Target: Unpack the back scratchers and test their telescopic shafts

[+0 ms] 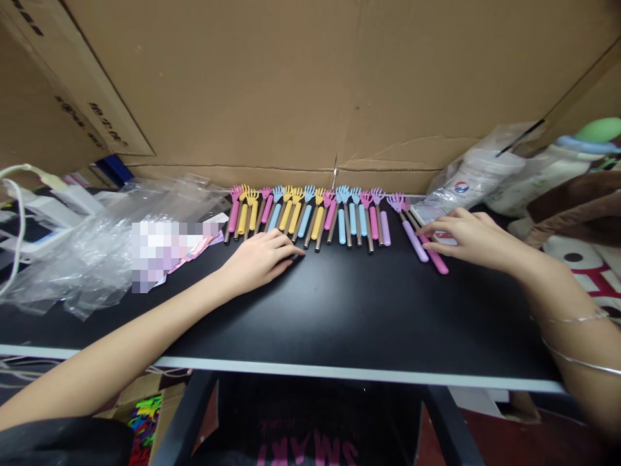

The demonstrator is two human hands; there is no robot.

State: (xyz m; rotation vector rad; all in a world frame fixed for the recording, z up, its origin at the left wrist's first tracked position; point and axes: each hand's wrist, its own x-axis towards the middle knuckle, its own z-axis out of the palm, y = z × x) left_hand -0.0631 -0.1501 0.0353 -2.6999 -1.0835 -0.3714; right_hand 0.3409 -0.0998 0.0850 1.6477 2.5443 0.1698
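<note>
Small back scratchers with coloured claw heads and handles lie in a row along the back of the black table. Near the left part of the row, my left hand [269, 257] rests palm down on the tabletop, fingers stretched out and holding nothing. At the row's right end, my right hand [468, 239] has its thumb and finger on the upper handle of a pink back scratcher [436, 260]. Just left of it lies a purple back scratcher [415, 241]. Among the row are a yellow back scratcher [317, 223] and a blue back scratcher [341, 226].
Clear plastic bags [97, 259] and printed cards [198, 247] lie at the left. A bagged cup [485, 171] and a bottle [533, 171] stand at the right. Cardboard [310, 84] walls the back. Below the table [339, 323], a box [169, 408] holds colourful pieces.
</note>
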